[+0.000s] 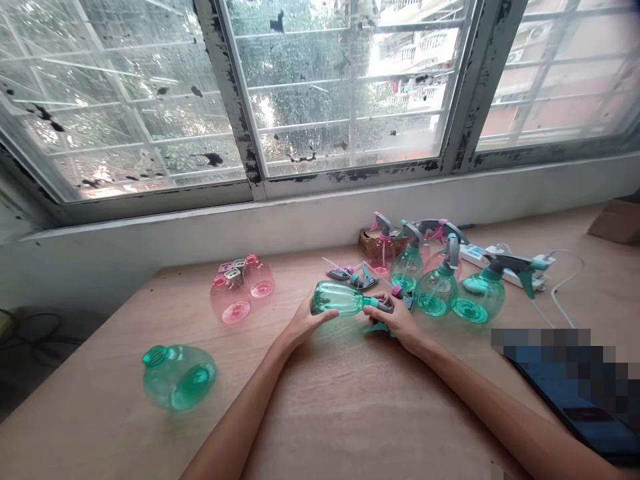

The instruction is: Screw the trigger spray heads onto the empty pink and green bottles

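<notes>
My left hand (307,323) is wrapped round the body of a clear green spray bottle (336,298), held on its side over the table. The bottle's neck points right, into a grey and teal spray head (384,307). My right hand (403,323) is closed on that head, which sits at the bottle's mouth; how far it is screwed on cannot be seen. Just beyond my hands lie loose trigger spray heads (353,275) with thin tubes. Another pink and grey spray head (404,297) lies beside my right hand, partly hidden.
Several green and pink bottles with spray heads (437,290) stand to the right. Left are an open green bottle (180,377) and two open pink bottles (230,300). A power strip (500,263), a dark tablet-like device (575,400) and a cardboard box (617,223) are further right.
</notes>
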`<state>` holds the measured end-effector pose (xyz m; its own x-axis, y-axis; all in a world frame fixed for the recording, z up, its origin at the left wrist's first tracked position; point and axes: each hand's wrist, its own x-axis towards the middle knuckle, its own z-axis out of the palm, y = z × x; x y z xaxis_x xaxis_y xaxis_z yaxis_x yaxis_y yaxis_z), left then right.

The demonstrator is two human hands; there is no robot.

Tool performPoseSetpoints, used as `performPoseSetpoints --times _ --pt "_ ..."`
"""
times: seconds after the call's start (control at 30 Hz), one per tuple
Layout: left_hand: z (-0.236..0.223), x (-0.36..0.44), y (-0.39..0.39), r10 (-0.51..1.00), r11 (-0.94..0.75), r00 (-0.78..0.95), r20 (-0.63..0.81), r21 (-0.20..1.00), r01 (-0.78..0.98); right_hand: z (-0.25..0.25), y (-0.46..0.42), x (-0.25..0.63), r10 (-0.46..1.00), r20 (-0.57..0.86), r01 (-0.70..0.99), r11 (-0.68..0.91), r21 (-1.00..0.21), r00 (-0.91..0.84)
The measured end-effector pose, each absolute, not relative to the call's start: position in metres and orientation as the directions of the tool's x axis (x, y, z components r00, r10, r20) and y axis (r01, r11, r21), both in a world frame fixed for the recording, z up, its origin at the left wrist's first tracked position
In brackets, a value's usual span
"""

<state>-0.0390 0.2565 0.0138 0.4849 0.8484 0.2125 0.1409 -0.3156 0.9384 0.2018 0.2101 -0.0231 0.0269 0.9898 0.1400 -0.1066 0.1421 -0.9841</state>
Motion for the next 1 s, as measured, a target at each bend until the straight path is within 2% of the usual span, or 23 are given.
performPoseSetpoints --times 0.3,0.5,0.7,1.0 --pt "0.0115 -0.0367 0.2552 0.843 -0.353 0.466 0.267 0.93 0.105 -0.0207 0.2104 0.2016 0.991 0.127 -0.15 0.131 -0.98 0.033" --pt "0.0166 -0.037 0.255 0.834 -0.333 0.506 0.219 0.932 0.145 -0.0207 0.2094 0.2015 0.991 0.131 -0.095 0.133 -0.986 0.029" --pt "0.0107 -0.0357 0.2552 0.843 -0.319 0.48 0.241 0.944 0.086 -0.0219 0.2113 0.2018 0.991 0.125 -0.134 0.13 -0.982 0.047" --pt "0.0137 -0.0377 0.2553 0.826 -0.332 0.523 0.208 0.931 0.153 -0.0192 0.2088 0.2011 0.992 0.123 -0.091 0.126 -0.988 0.038"
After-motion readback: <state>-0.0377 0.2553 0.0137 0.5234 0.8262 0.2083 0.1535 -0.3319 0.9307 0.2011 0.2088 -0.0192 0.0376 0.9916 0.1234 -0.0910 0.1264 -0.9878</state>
